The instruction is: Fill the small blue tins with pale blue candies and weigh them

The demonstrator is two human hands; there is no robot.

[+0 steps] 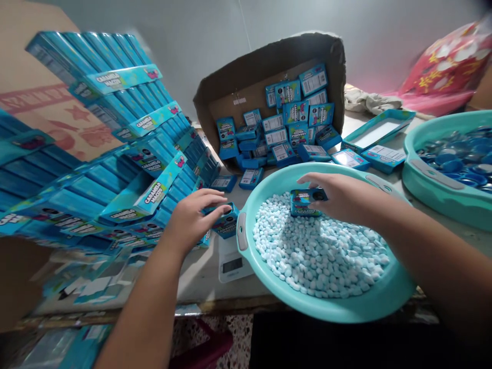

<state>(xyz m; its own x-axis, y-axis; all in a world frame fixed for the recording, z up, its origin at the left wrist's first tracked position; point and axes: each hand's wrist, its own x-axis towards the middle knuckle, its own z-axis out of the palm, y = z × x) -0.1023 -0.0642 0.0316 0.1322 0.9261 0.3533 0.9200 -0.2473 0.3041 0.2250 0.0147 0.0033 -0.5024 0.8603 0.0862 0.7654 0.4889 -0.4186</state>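
Note:
My right hand (340, 197) holds a small blue candy box (305, 202) over the mound of pale blue and white candies (319, 256). The candies lie in a turquoise tub (307, 305) with grey handles. My left hand (196, 218) is curled at the top of another blue candy box (226, 224), its thumb across the near side and fingers behind. That box stands on a white digital scale (231, 264), left of the tub. Part of it is hidden by the hand.
Stacked display trays of blue boxes (146, 133) rise at the left. A tipped cardboard carton (238, 100) at the back holds several loose boxes. At the right are an open blue tray (378, 130) and a second turquoise tub (442, 197) with blue wrapped pieces.

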